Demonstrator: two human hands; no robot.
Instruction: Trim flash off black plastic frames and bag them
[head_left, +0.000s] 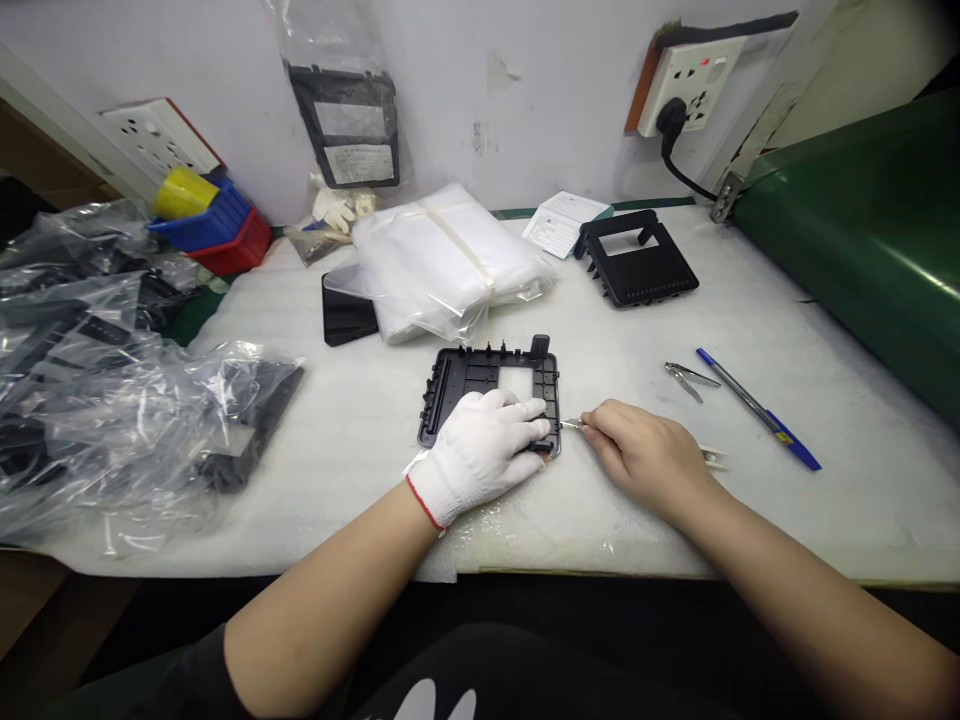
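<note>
- A black plastic frame (491, 385) lies flat on the white foam-covered bench (360, 430), in front of a bundle of clear bags (442, 260).
- The left hand (484, 450), in a white glove, presses flat and open on the frame's near right corner — holding it down, not grasping it.
- The bare right hand (645, 455) sits just right of the frame, fingers pinched shut on a small metal tool (572, 425) whose tip touches the frame's right edge.
- Right of the frame lie tweezers (688, 377) and a blue pen (757, 408).
</note>
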